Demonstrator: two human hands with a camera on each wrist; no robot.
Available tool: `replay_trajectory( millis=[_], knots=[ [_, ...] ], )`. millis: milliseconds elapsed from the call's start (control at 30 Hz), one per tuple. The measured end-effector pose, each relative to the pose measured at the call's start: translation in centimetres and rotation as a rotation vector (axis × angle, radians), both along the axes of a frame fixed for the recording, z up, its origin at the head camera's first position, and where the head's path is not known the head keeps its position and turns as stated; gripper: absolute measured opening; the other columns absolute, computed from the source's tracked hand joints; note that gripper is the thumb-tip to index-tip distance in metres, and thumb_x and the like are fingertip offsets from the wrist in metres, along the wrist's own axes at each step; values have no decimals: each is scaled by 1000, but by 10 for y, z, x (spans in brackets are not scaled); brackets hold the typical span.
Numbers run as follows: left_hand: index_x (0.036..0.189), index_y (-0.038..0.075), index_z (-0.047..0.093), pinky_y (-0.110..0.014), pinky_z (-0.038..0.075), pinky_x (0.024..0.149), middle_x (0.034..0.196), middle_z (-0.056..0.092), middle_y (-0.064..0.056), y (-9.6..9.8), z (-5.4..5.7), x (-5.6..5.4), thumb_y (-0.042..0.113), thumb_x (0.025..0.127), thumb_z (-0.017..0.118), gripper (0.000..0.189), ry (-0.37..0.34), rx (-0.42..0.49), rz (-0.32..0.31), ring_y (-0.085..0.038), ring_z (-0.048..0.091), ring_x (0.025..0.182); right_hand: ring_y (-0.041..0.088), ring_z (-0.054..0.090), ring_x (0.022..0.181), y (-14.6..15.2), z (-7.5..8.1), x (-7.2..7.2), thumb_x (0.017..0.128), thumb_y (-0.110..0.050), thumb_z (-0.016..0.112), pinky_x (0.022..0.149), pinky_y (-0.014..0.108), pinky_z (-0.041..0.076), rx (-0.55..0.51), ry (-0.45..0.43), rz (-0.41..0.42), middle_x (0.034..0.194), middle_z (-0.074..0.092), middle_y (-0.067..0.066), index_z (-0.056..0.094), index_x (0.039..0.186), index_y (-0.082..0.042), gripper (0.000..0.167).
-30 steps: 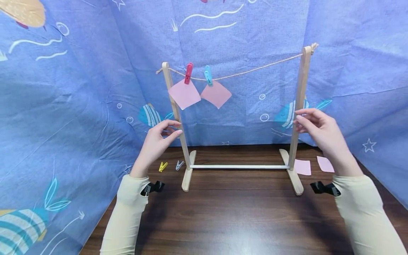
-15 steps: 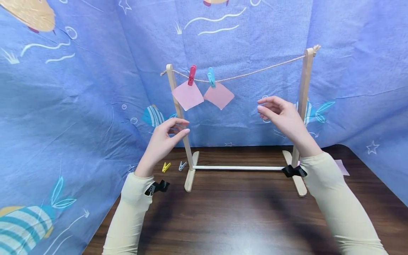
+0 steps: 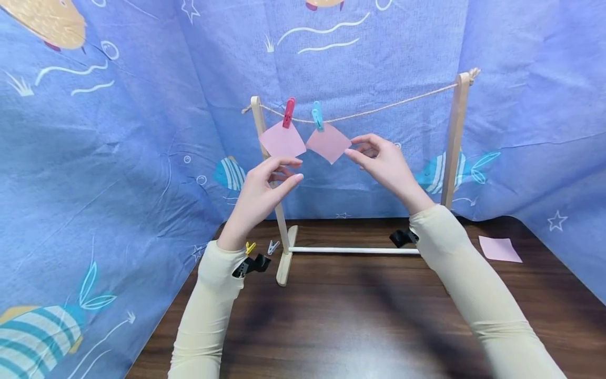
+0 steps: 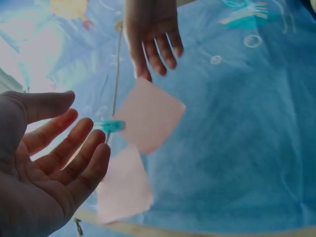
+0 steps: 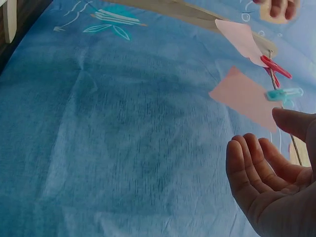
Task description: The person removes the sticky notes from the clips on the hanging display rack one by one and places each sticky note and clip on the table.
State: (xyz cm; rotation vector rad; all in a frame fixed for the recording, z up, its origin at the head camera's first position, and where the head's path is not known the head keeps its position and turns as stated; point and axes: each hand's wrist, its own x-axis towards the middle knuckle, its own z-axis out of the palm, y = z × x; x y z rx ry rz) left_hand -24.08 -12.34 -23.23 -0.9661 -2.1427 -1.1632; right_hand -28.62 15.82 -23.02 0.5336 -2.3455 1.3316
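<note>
While the right pink sheet [image 3: 329,143] hangs by one corner from the string [image 3: 393,103] under the blue clip [image 3: 317,117], the right hand [image 3: 384,163] is positioned at that sheet's right corner, thumb and fingers relaxed and parted; whether they touch the paper cannot be established. Immediately to the left, the left pink sheet [image 3: 284,138] hangs likewise under the red clip [image 3: 289,112]. The left hand [image 3: 261,190] is on the near side of this second sheet, overlapping its lower tip in the head view, with its fingers released and the thumb set apart from them. Both sheets occupy the left half of the string, which sags between the left post [image 3: 258,118] and the right post [image 3: 456,142]. Low down, a white rod [image 3: 355,250] runs across the stand. Left of the left post, the yellow clip [image 3: 250,247] and the grey-blue clip [image 3: 273,247] lie on the table [image 3: 341,316]. Toward the table's right side, a loose pink sheet [image 3: 500,249] lies beyond the right sleeve [image 3: 473,279]. A blue fish-print cloth [image 3: 360,195] forms the far background and both sides.
</note>
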Motion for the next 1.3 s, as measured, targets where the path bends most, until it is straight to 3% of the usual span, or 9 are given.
replay_trajectory(
  millis=[233,500,667,800,933,1033,1167,1300],
  knots=[
    [120,2,69,-34,54,89,109,70,-10,14,20,-5,14,94,72,29,51,106,-37,-17,65,96,20,69,94,-4,4,-10,99,-36,65,82,37,58,-93,15,39,113,71,15,67,124,-5,40],
    [123,3,67,-30,54,91,115,67,-12,36,37,-22,15,95,73,32,44,139,-75,-19,66,101,23,69,92,5,5,-9,99,-34,65,80,34,58,-102,36,-11,106,74,12,72,116,-7,32],
    [129,1,63,-30,52,96,128,61,-13,49,47,-33,15,95,72,37,27,166,-50,-25,62,114,17,69,88,6,7,-8,99,-35,65,77,27,57,-95,30,-23,104,74,11,72,114,-8,32],
    [132,1,60,-27,50,98,131,56,-11,57,55,-38,15,96,71,40,12,183,-9,-20,58,122,17,69,87,7,9,-7,100,-35,65,77,28,57,-82,36,-32,102,74,9,73,114,-8,32],
    [135,2,59,-24,48,100,135,56,-10,61,63,-43,15,95,71,44,16,182,41,-16,56,128,17,68,83,8,10,-7,99,-37,65,74,26,55,-60,45,-34,97,74,8,73,114,-8,33],
    [140,4,56,-21,46,101,142,55,-9,62,67,-46,18,96,71,48,-25,154,66,-13,54,131,20,67,80,7,10,-7,99,-36,65,70,24,54,-56,55,-27,92,73,7,73,112,-7,33],
    [148,5,49,-20,45,102,150,51,-8,64,73,-50,22,96,72,59,-111,93,50,-12,50,135,19,66,79,7,10,-8,100,-35,65,69,23,53,-59,63,-24,90,72,8,73,112,-6,32],
    [149,3,47,-21,45,102,150,50,-12,67,75,-52,20,94,73,63,-126,60,6,-16,52,133,16,67,79,8,10,-8,100,-36,64,71,23,54,-52,53,-34,93,73,9,72,113,-6,33]
  ],
)
